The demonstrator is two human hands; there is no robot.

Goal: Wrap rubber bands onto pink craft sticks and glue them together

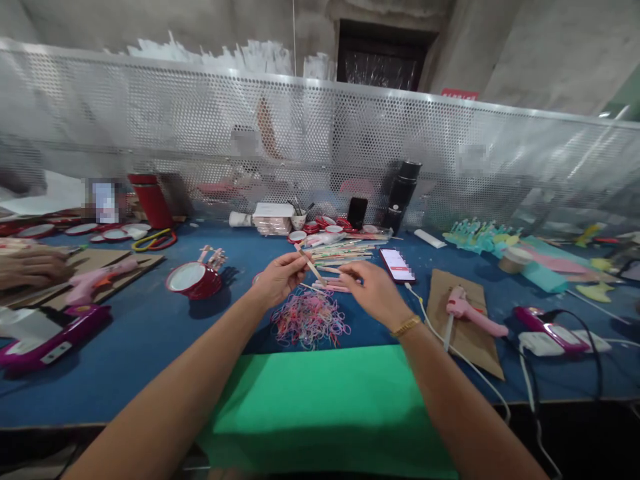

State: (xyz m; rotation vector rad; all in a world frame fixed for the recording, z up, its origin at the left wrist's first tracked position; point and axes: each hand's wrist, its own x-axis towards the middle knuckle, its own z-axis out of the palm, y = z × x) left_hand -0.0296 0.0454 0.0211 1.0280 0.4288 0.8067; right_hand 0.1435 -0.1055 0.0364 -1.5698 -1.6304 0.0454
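Observation:
My left hand (281,277) pinches the upper end of a thin, flat, light-coloured stick (312,267), which slants down to the right. Just right of it, my right hand (376,288) has its fingers curled together in a pinch; whatever they hold, if anything, is too small to make out. Several pink sticks (336,285) lie on the blue table between and behind the hands. Below the hands is a tangled heap of thin multicoloured loops (311,319). A green sheet (320,393) covers the near edge, between my forearms.
A pink glue gun (470,312) rests on cardboard at right, beside a cabled phone (397,265). At left are a red-and-white cup (193,280), another glue gun (97,280) and another person's hand (33,268). Bottles (401,197) and a perforated metal screen (300,133) stand behind.

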